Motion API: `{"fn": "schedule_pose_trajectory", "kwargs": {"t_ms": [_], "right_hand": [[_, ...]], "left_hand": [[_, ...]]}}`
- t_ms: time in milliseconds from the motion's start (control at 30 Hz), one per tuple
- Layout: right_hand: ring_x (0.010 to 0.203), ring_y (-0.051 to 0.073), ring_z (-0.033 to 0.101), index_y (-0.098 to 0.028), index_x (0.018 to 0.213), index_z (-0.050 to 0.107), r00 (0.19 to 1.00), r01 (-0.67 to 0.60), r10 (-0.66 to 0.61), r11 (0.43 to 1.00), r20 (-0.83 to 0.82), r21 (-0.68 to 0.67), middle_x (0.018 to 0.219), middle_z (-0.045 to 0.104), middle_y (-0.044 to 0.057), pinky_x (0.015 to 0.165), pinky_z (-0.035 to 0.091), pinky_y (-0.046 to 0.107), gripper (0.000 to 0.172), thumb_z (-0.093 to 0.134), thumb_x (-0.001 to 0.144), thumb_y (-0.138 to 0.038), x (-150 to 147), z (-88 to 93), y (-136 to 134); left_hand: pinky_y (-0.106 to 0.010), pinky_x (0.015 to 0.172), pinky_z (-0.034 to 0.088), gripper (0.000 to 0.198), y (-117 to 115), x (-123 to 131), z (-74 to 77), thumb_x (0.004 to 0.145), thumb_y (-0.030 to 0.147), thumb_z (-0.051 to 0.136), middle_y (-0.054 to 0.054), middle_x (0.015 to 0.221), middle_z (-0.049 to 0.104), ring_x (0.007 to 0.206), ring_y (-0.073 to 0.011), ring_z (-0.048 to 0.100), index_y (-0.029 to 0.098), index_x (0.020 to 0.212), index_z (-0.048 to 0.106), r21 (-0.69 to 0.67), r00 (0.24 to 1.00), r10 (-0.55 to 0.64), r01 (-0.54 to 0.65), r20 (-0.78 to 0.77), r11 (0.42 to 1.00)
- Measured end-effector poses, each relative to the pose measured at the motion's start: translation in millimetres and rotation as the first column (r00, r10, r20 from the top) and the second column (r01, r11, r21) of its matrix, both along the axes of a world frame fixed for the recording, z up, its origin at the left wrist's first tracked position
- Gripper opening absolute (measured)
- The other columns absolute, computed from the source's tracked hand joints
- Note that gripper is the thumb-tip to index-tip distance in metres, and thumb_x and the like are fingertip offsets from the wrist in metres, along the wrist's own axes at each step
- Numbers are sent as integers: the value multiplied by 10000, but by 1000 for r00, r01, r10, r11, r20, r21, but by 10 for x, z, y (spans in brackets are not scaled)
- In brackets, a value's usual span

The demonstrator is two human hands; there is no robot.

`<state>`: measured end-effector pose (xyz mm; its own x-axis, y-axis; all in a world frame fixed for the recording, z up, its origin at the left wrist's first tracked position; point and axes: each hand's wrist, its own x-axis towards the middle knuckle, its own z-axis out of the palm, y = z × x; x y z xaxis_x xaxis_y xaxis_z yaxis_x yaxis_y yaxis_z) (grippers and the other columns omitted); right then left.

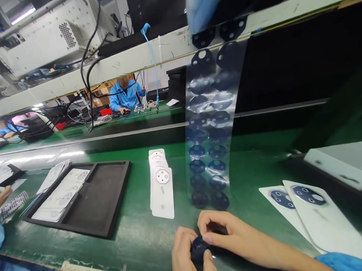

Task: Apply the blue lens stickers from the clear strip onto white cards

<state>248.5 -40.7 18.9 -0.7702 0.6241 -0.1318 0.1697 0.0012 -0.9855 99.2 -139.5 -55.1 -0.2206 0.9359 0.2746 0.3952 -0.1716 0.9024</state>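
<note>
Near the front edge of the bench, my left hand (184, 253) is closed around a small dark rounded piece (199, 247), which looks like the dark stickers on the film. My right hand (225, 231) pinches at its upper edge; the fingertips partly cover it. Just beyond my hands hangs a clear film strip (206, 158) bearing two columns of dark octagonal stickers with holes. Left of the strip lies an overlapping stack of white cards (162, 198) with octagonal patterns. To the right, two white cards (327, 221) carry dark stickers.
A black divided tray (105, 230) with white cards stands at left. A co-worker's hand (0, 198) is at the far left edge. A white box-like unit (344, 158) stands at right. Overhead runs a shelf rail (129, 62) with cables; another person (125, 94) sits beyond it.
</note>
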Motion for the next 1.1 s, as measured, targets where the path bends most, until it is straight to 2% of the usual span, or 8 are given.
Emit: {"fn": "schedule_pose_trajectory", "kwargs": {"t_ms": [100,200,300,433,533,667,867,1100], "right_hand": [[760,154,506,-181,850,590,991,121,-124,991,-51,-64,817,575,6,702,384,295,314,682,915,-473,36,-52,53],[740,142,517,-202,985,581,951,261,-277,957,-140,-128,814,585,-13,706,387,293,344,745,874,-483,81,-142,147],[706,129,516,-231,1193,547,932,293,-329,932,-155,-213,786,598,-39,712,388,291,483,786,848,-471,97,-247,225],[705,128,541,-180,1075,644,947,277,-305,934,-98,-226,788,631,-14,716,405,293,455,829,792,-486,75,-354,283],[745,139,584,-171,1039,678,949,269,-298,935,-99,-232,812,662,4,752,430,297,432,844,777,-473,72,-380,320],[748,139,606,-178,1044,686,940,290,-325,922,-106,-256,810,671,3,744,448,285,446,856,758,-475,77,-363,366],[739,132,587,-163,1023,702,908,364,-410,874,-85,-321,846,646,11,733,482,287,516,899,679,-493,107,-257,401],[546,83,391,-140,930,711,908,403,-419,883,-17,-239,652,527,-33,506,285,244,471,849,707,-531,-28,-79,278]], "left_hand": [[-296,796,539,270,-31,-107,30,799,176,573,-92,1068,632,917,-210,643,181,1068,598,26,993,71,-69,-99,997],[-446,989,531,684,44,-345,125,888,249,580,-196,1466,482,1291,-333,549,174,1525,346,87,874,277,-265,-399,960],[-622,1060,454,744,209,-577,184,952,340,589,-236,1609,308,1482,-461,309,196,1601,255,117,634,298,-311,-714,943],[-653,1008,477,614,307,-680,109,953,352,615,-301,1563,355,1403,-506,424,231,1530,442,84,457,198,-257,-867,963],[-631,1008,496,524,221,-654,24,976,349,569,-320,1531,393,1372,-486,474,158,1461,523,113,448,225,-263,-865,958],[-572,1002,538,366,31,-643,-43,1011,333,491,-292,1495,452,1336,-428,533,107,1264,632,112,539,252,-279,-804,954],[-523,988,577,373,-341,-745,21,985,266,518,-239,1486,492,1327,-361,564,145,1335,553,153,618,286,-260,-732,953],[-531,1088,513,502,-715,-902,243,922,102,501,-179,1566,426,1442,-324,450,194,1415,524,51,545,-30,133,-838,990]]}}
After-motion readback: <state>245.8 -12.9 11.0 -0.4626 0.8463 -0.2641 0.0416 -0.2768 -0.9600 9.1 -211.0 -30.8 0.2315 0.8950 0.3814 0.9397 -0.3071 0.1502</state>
